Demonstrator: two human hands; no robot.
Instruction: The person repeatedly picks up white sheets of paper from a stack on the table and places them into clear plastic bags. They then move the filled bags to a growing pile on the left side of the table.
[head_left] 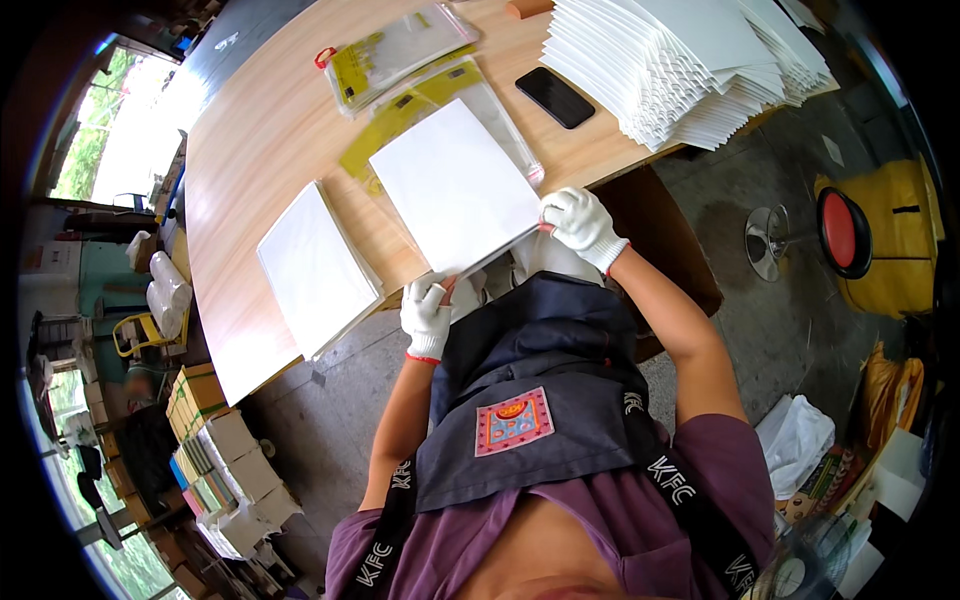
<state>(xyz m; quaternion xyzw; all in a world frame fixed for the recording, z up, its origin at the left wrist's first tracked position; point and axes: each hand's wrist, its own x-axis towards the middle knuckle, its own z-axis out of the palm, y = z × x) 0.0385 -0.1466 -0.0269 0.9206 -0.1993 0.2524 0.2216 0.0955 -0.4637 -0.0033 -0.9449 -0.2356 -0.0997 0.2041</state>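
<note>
A flat white sheet [455,185], stiff-looking, lies over the near part of some clear plastic bags, its near edge at the table's front. My left hand [427,315], in a white knit glove with a red cuff, is closed at the sheet's near left corner. At its near right corner my right hand [580,222], gloved the same way, pinches the edge. Whether more layers lie under the sheet I cannot tell. Left of it rests a low stack of white sheets [318,268]. Behind it are clear plastic bags with yellow-green print [400,60], partly overlapping.
A black phone [555,97] lies on the wooden table [245,180]. To its right rises a tall fanned pile of folded white sheets [660,65]. A red-topped stool [845,228] stands at the right; stacked boxes [240,450] fill the floor at the left.
</note>
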